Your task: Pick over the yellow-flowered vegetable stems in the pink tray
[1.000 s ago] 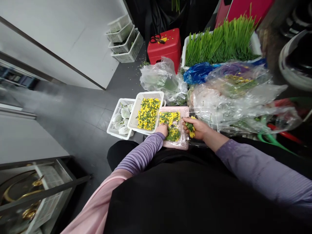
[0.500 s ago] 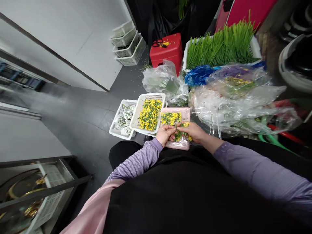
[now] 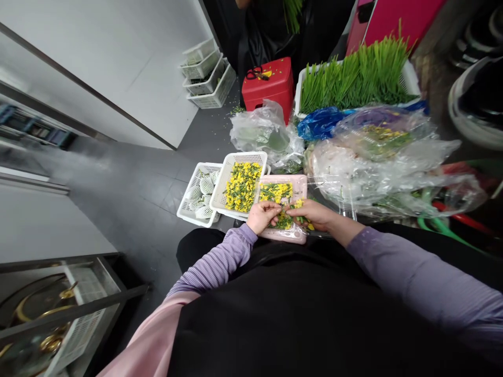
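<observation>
Over a pink tray (image 3: 300, 184), my left hand (image 3: 262, 217) is closed in a pinch, fingertips close to the right hand's; whatever it pinches is too small to make out. My right hand (image 3: 313, 213) is wrapped round a small bunch of yellow flowers (image 3: 298, 203) with green stems, partly hidden by the fingers. Beneath both hands, a clear plastic box on the tray holds cut yellow flowers (image 3: 276, 191). To the left, a white basket (image 3: 218, 198) is full of more yellow flower heads.
Left of that basket stands another basket (image 3: 181, 210) with net-wrapped produce. Plastic bags (image 3: 330, 173) lie on the right. Behind are a red box (image 3: 267, 86) with scissors (image 3: 253, 73), a crate of green stalks (image 3: 353, 78) and stacked white baskets (image 3: 212, 99). A person in black is at the back.
My hands have drawn slightly apart, the left a little leftward and the right a little rightward with its flowers. At the back, part of a person's hand and more green stalks have come into view.
</observation>
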A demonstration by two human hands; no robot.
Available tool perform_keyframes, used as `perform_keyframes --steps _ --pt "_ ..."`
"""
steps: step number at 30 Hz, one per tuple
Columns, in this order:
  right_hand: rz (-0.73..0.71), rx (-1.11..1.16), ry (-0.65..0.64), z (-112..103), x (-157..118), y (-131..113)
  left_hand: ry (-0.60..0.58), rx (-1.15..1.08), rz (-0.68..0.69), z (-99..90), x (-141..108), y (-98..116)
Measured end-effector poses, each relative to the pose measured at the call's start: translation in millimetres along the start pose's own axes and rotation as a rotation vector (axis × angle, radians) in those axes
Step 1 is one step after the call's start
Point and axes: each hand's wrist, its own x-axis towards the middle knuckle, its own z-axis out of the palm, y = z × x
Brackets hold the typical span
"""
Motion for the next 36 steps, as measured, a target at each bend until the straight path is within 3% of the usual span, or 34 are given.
perform_keyframes --steps 3,6,8,9,11,14,20,24,27,31,33,36 --pt "0.024 -0.026 -0.080 -2.9 -2.9 -2.2 -0.149 0.095 0.020 -7.1 -6.3 4.7" --pt "0.085 -0.082 -0.208 -2.4 -7.8 -4.3 -0.371 0.176 0.022 -14.3 -10.4 1.2" --pt "0.124 -0.104 -0.287 -1.0 -10.6 -6.2 -0.424 0.302 -0.036 -20.4 -5.0 -8.0" --pt "0.137 -0.106 -0.308 -0.4 -11.3 -7.1 -0.377 0.418 -0.074 -23.5 0.9 -14.3" --pt "0.158 -0.091 -0.304 0.1 -11.3 -8.3 -0.156 0.738 -0.126 -28.7 18.1 -28.2" --pt "0.170 -0.039 -0.245 0.0 -8.3 -8.1 0.104 1.120 -0.103 -28.7 49.3 -45.9" --pt "0.159 0.077 -0.161 1.5 -1.9 -3.9 0.126 1.262 -0.126 -10.4 85.3 -54.1" --pt "0.109 0.075 0.013 -0.6 4.6 2.3 0.155 1.094 -0.143 -9.9 76.3 -46.9" --pt "0.070 0.000 0.154 -3.0 10.7 9.4 0.109 0.634 -0.205 -8.1 53.4 -37.5" --pt "-0.038 -0.082 0.217 -3.3 14.8 17.0 0.020 0.069 -0.167 5.5 18.6 -21.7" --pt "-0.107 -0.095 0.201 -2.8 14.4 18.9 0.037 -0.038 -0.137 12.5 7.4 -15.4" --pt "-0.166 -0.152 0.182 -2.6 12.4 20.2 0.085 -0.027 -0.126 17.3 0.3 -10.9"
